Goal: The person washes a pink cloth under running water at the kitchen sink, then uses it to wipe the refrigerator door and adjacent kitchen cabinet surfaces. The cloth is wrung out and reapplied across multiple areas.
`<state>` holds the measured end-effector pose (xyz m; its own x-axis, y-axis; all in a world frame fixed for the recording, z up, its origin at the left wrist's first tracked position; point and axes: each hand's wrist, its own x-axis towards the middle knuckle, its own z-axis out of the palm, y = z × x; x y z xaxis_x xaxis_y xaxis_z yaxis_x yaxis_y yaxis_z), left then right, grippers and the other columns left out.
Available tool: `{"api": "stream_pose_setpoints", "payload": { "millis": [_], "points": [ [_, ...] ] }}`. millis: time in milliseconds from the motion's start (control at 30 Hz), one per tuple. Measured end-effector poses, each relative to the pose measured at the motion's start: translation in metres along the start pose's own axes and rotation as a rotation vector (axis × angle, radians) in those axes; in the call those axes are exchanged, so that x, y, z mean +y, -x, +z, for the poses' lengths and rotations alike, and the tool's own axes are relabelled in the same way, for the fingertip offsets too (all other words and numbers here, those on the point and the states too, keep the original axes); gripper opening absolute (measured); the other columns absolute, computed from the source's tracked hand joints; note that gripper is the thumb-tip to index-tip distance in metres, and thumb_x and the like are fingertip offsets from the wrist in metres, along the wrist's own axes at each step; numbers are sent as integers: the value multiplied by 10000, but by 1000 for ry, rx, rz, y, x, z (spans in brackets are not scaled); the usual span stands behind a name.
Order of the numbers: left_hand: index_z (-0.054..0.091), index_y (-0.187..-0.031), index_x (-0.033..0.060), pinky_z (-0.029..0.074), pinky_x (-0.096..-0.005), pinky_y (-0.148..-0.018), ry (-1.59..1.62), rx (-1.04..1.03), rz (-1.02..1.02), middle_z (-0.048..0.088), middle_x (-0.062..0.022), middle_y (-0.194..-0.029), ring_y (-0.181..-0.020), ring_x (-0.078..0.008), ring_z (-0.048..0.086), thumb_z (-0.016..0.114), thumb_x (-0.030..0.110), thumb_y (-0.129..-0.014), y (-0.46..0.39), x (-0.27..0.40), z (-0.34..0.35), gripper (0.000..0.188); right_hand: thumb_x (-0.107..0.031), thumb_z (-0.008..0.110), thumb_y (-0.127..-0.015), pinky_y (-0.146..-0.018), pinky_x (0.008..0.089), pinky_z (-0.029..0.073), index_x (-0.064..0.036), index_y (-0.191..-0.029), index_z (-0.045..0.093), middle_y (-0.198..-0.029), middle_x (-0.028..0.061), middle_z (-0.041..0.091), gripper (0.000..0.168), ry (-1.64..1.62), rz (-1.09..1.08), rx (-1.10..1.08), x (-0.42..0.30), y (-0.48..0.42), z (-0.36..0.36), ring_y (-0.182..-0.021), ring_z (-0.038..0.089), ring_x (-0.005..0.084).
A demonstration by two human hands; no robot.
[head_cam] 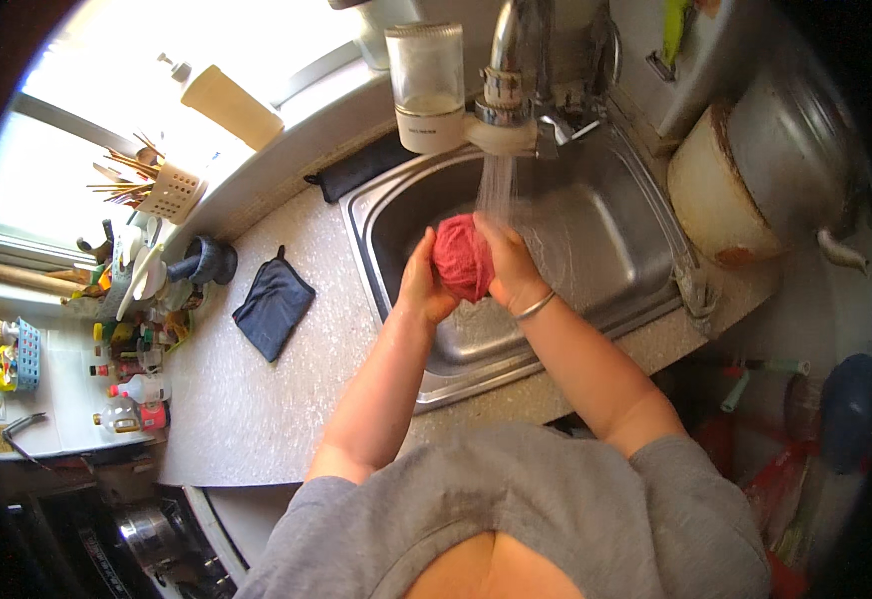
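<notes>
A red wadded cloth (463,257) is squeezed between my two hands above the left part of a stainless steel sink (600,239). My left hand (426,281) grips its left side, and my right hand (509,262), below a wrist bangle, grips its right side. Water (498,183) streams from the faucet (503,90) just behind my right fingers; whether it strikes the cloth I cannot tell.
A dark blue pot holder (275,305) lies on the speckled counter (211,427), left of the sink. Behind it stand a stone mortar (215,260) and bottles (136,389). A water filter (427,90) hangs beside the faucet. Pots (720,187) stand at the right.
</notes>
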<state>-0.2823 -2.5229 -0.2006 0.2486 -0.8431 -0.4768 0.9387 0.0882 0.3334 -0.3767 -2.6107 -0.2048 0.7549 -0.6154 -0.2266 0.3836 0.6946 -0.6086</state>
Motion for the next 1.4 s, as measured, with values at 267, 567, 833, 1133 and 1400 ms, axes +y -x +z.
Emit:
{"api": "stream_pose_setpoints", "payload": {
  "millis": [267,567,833,1133,1400],
  "points": [
    [600,-871,115,474,-362,-691,116,-449,28,630,-71,-873,-807,-215,589,492,449,-934,-38,-3,-44,356,-225,620,-858,-660,391,477,-65,-753,536,-792,127,601,209,1220,-948,-73,18,31,43,-767,618,239],
    [591,-1014,132,471,-285,-799,-137,-120,210,620,-38,-985,-915,-161,575,524,391,-946,-13,-10,-11,276,-243,378,-957,-1027,381,360,53,-1287,434,-1261,218,519,447,719,-435,-47,30,25,29,-1190,498,293],
    [609,-1022,87,451,-243,-717,-501,167,380,614,-18,-886,-784,-124,562,506,417,-950,21,-52,29,352,-505,440,-939,-880,345,450,-37,-1189,528,-1142,102,571,537,308,149,73,6,2,-19,-1049,552,209],
    [575,-1212,50,478,-272,-798,-905,-60,250,627,-72,-1036,-893,-137,582,466,468,-952,2,11,11,505,-300,659,-865,-414,173,374,-149,-1018,544,-812,28,569,244,242,504,-84,-6,46,26,-538,476,59],
    [600,-1025,26,525,-315,-799,-470,-592,56,644,-140,-992,-904,-202,622,607,220,-910,25,30,34,225,-206,600,-879,-350,131,261,-112,-893,521,-720,4,479,123,-225,964,-322,-44,39,35,-481,369,36]
  ]
}}
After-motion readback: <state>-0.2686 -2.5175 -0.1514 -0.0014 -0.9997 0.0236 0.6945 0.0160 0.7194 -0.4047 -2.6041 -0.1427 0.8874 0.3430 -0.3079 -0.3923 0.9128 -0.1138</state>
